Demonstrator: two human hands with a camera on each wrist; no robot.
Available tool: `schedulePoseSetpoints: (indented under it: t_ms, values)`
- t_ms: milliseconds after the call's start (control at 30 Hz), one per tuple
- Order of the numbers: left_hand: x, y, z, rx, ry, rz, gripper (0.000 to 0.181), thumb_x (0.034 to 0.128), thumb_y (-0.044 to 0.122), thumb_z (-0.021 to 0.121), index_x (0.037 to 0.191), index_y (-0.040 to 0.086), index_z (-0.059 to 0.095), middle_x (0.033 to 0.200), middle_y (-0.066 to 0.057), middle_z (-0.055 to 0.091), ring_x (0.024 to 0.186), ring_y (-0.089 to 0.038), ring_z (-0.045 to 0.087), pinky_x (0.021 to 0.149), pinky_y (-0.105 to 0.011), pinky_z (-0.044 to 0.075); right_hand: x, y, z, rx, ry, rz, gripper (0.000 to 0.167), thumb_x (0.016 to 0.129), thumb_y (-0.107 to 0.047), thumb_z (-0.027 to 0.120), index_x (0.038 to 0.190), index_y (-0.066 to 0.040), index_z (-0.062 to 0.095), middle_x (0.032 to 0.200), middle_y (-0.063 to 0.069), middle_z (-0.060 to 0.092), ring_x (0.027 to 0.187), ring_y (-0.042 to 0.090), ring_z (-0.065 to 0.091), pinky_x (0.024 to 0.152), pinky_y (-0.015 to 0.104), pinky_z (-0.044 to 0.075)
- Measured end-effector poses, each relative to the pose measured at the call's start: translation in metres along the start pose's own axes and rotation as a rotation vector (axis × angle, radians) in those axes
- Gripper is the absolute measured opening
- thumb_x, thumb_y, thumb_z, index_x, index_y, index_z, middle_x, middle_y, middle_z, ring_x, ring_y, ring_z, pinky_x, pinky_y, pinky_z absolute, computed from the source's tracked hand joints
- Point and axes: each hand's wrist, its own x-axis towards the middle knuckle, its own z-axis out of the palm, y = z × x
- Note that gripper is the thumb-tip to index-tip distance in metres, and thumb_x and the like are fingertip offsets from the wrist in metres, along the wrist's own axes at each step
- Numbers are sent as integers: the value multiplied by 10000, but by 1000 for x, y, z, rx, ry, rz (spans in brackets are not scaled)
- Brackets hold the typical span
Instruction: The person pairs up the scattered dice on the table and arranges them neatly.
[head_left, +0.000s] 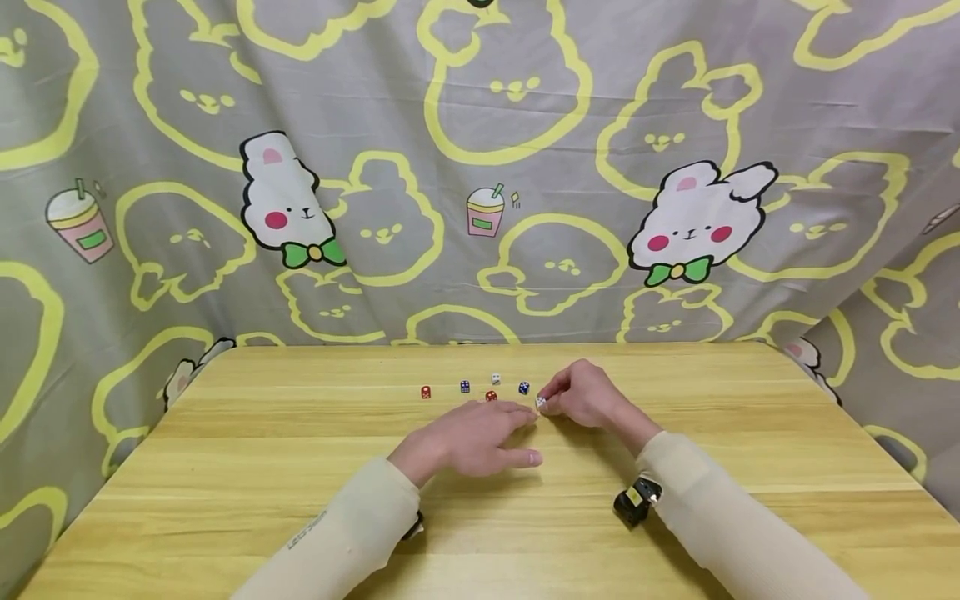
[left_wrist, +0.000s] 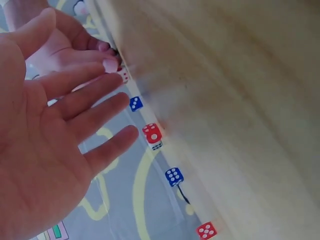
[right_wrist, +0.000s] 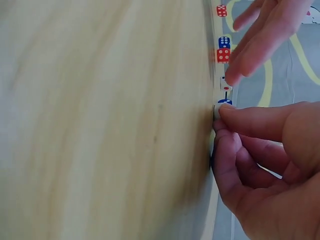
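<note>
My right hand (head_left: 588, 395) pinches a white die (head_left: 541, 402) between thumb and fingers, low at the tabletop. In the right wrist view, only a pale edge of this die (right_wrist: 217, 111) shows. My left hand (head_left: 476, 439) is spread flat with straight fingers, its fingertips close to that die; I cannot tell whether they touch it. Just beyond the hands are a blue die (head_left: 523, 387), a white die (head_left: 496, 378) and a red die (head_left: 491, 396), partly behind the left hand. Farther left lie another blue die (head_left: 465, 386) and another red die (head_left: 426, 392).
The dice lie on a wooden table (head_left: 262, 467) towards its far edge. Behind it hangs a grey curtain (head_left: 375, 83) with rabbit and cup prints. A black wrist camera (head_left: 632, 502) hangs under the right sleeve.
</note>
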Motion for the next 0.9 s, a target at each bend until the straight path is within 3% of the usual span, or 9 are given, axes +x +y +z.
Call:
schedulePoseSetpoints:
  t_ms: [167, 400, 733, 900]
  values:
    - [-7, 0, 3, -69, 47, -52, 652, 1064, 525, 586, 1555, 101, 531, 1614, -50, 544, 1525, -231, 485, 1260, -436, 390, -4, -4, 3, 33, -13, 26, 53, 887, -110, 843, 936, -91, 841, 900, 35, 792, 788, 148, 640, 671, 247, 507]
    - [-15, 2, 3, -239, 117, -122, 608, 1052, 462, 641, 1511, 68, 581, 1543, -69, 617, 1467, -252, 552, 1208, -457, 455, -9, -7, 4, 39, -23, 47, 44, 884, -117, 851, 921, -97, 841, 901, 35, 790, 804, 161, 638, 681, 251, 500]
    - [-20, 4, 6, -417, 146, -174, 577, 1027, 437, 690, 1451, 50, 638, 1407, -98, 711, 1341, -253, 643, 1112, -455, 530, -17, -9, 10, 76, -40, 60, 37, 878, -105, 850, 913, -107, 839, 922, 26, 786, 798, 161, 646, 685, 259, 510]
    - [-22, 2, 9, -530, 169, -203, 571, 999, 407, 733, 1409, 17, 661, 1292, -114, 747, 1188, -250, 710, 1012, -454, 582, -24, -12, 12, 89, -61, 55, 38, 874, -97, 851, 910, -105, 839, 895, 21, 776, 776, 158, 639, 675, 265, 508]
